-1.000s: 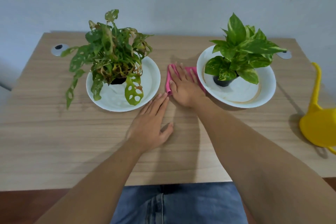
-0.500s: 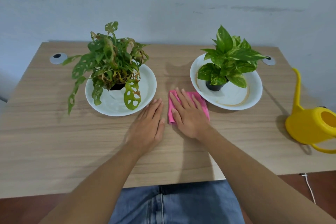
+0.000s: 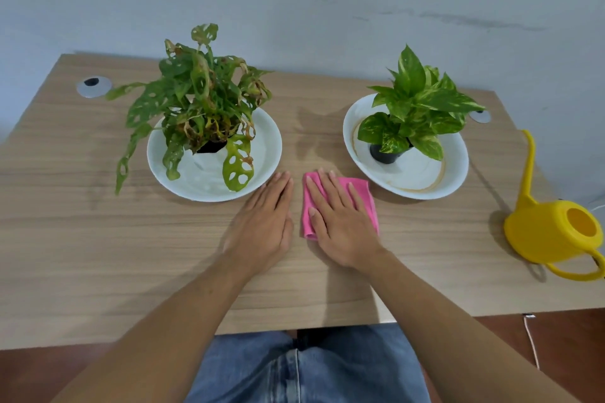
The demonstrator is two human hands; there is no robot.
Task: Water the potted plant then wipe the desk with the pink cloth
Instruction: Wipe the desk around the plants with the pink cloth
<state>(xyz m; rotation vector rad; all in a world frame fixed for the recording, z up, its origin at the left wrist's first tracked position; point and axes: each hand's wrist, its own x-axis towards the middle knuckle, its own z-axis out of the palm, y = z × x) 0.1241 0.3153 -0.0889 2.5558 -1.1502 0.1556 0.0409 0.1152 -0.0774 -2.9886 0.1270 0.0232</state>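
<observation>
Head view: the right hand is pressing flat on the cloth, fingers straight, gripping nothing. The cloth is lying on the desk between the left plate and the right plate. The left hand is resting flat and relaxed just beside the cloth. The left plant and right plant are standing in their plates. A yellow can is sitting near the desk's right edge.
</observation>
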